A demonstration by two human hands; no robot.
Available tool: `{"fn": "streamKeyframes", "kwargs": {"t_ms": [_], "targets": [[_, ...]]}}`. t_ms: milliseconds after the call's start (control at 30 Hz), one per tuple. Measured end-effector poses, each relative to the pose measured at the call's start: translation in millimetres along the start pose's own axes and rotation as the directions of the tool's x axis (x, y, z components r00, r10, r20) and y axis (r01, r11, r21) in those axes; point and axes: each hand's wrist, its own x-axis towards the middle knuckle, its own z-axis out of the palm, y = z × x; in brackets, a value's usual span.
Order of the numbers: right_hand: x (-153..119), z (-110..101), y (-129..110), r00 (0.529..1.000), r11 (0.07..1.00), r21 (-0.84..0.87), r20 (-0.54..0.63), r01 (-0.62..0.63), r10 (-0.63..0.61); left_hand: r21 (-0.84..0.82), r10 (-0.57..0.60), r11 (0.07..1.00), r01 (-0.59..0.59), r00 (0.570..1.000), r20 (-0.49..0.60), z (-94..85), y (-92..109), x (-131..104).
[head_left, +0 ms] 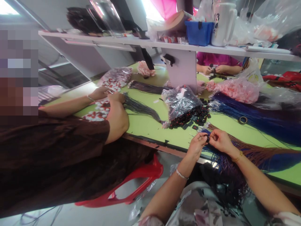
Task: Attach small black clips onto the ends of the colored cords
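My left hand [197, 146] pinches a small black connector [207, 138] at the table's near edge. Close against it, my right hand [221, 141] has its fingers closed at the same piece; whether they hold a thin wire there is too small to tell. Just beyond lies a pile of black connectors [188, 120], partly under a clear plastic bag [182, 102]. Brown wires [251, 149] and blue wires [272, 161] stretch to the right of my hands. More blue wires [249, 113] lie farther back. Dark wires and black pieces [221, 183] hang over my lap.
At left a person in dark clothes works over red and white pieces [98, 110] beside grey wires [143, 106]. A red chair [141, 172] stands below. Across the table sits a person in pink [219, 59]. A shelf [145, 42] carries a blue bin [199, 33] and white mug [222, 25].
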Motion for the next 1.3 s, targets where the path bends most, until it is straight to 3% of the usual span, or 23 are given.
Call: {"fn": "streamKeyframes", "kwargs": {"t_ms": [233, 467, 567, 633, 667, 733, 800, 833, 900, 967, 1033, 1100, 1167, 1233, 1300], "targets": [[1, -6, 0, 0.996, 0.999, -0.002, 0.066, 0.054, -0.054, -0.004, -0.015, 1.0, 0.015, 0.999, -0.044, 2.1, 2, -1], [1, -3, 6, 0.994, 0.995, 0.099, 0.105, -0.014, 0.003, 0.084, -0.015, 0.996, 0.018, 0.999, -0.033, 2.1, 2, 2], [6, -12, 12, 0.976, 0.969, 0.22, 0.208, -0.11, 0.063, 0.217, 0.149, 0.967, -0.134, 0.987, -0.057, 7.6, 3, -7], [11, -21, 17, 0.939, 0.945, 0.265, 0.33, -0.192, 0.099, 0.385, 0.376, 0.858, -0.341, 0.927, -0.016, 14.5, 4, -22], [13, -26, 19, 0.915, 0.942, 0.263, 0.393, -0.209, 0.093, 0.47, 0.462, 0.768, -0.435, 0.884, 0.064, 18.6, 3, -32], [16, -32, 20, 0.874, 0.962, 0.219, 0.485, -0.166, 0.041, 0.564, 0.497, 0.565, -0.602, 0.794, 0.35, 27.2, 2, -55], [16, -32, 18, 0.86, 0.988, 0.133, 0.51, -0.074, -0.004, 0.525, 0.303, 0.432, -0.733, 0.666, 0.681, 35.3, -2, -76], [15, -30, 16, 0.867, 0.997, 0.076, 0.498, -0.032, -0.01, 0.486, 0.192, 0.391, -0.781, 0.586, 0.787, 38.8, -4, -85], [11, -24, 11, 0.893, 0.998, -0.056, 0.449, 0.019, 0.009, 0.423, 0.054, 0.346, -0.837, 0.468, 0.882, 43.8, -7, -97], [7, -16, 6, 0.925, 0.98, -0.196, 0.376, 0.026, 0.051, 0.403, 0.031, 0.326, -0.855, 0.436, 0.899, 44.8, -7, -101], [3, -8, 3, 0.944, 0.95, -0.311, 0.312, -0.009, 0.111, 0.432, 0.075, 0.343, -0.834, 0.483, 0.872, 40.3, -1, -94], [0, -2, 2, 0.946, 0.924, -0.379, 0.28, -0.048, 0.164, 0.509, 0.195, 0.384, -0.77, 0.607, 0.771, 29.8, 11, -75], [-3, 1, 2, 0.949, 0.915, -0.399, 0.265, -0.054, 0.172, 0.618, 0.38, 0.418, -0.666, 0.746, 0.547, 14.4, 27, -45], [-4, 2, 1, 0.957, 0.922, -0.386, 0.253, -0.036, 0.143, 0.719, 0.5, 0.395, -0.572, 0.79, 0.354, -2.9, 41, -10], [-5, 2, 1, 0.963, 0.935, -0.354, 0.245, -0.022, 0.115, 0.801, 0.473, 0.311, -0.511, 0.815, 0.336, -18.6, 52, 21]]}}
